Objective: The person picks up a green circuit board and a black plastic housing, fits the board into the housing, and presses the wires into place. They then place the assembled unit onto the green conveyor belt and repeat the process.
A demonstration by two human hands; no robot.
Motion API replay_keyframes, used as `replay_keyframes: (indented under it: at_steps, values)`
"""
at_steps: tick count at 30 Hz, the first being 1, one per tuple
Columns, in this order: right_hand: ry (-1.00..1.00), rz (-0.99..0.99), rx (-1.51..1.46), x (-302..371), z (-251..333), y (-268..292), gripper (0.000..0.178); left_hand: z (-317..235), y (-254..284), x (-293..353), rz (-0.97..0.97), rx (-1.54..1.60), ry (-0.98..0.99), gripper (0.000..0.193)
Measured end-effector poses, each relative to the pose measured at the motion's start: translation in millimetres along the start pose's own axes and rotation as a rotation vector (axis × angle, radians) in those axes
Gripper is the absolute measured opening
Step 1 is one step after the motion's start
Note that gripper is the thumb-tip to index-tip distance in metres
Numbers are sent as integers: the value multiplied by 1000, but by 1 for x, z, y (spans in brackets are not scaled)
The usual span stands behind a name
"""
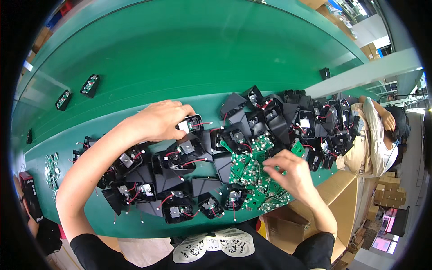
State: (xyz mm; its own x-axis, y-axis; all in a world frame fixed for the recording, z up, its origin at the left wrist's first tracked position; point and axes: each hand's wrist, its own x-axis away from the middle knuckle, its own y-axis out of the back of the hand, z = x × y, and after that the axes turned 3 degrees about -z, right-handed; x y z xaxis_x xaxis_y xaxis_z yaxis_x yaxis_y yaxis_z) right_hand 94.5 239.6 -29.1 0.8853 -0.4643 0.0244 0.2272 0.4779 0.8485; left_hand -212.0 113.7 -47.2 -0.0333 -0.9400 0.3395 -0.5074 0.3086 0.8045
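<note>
My left hand [163, 120] reaches over the bench, its thumb and fingers closed around a small black plastic housing [196, 123]. A red wire with a white plug sticks out of that housing to the right. My right hand [291, 174] is over a heap of green circuit boards [246, 169], fingers curled and thumb drawn in toward them. Whatever lies between those fingertips is too small to make out. Black housings with red wires [179, 211] lie between and in front of my hands, some with metal-coloured parts inside.
More black housings [307, 123] crowd the right of the green bench. Beyond it runs a green belt [189, 58] carrying a few housings [90, 85]. Small boards [51, 173] lie at far left. An open cardboard box [344, 211] stands by my right arm. People sit on both sides.
</note>
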Motion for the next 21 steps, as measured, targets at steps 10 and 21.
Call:
replay_keyframes:
  at_steps: [10,21]
  values:
    - [385,186,250,-14,0,-13,31,-37,39,26,-594,343,377,45]
    - [314,406,169,-32,-17,3,9,-142,-65,100,-287,1767,79,61]
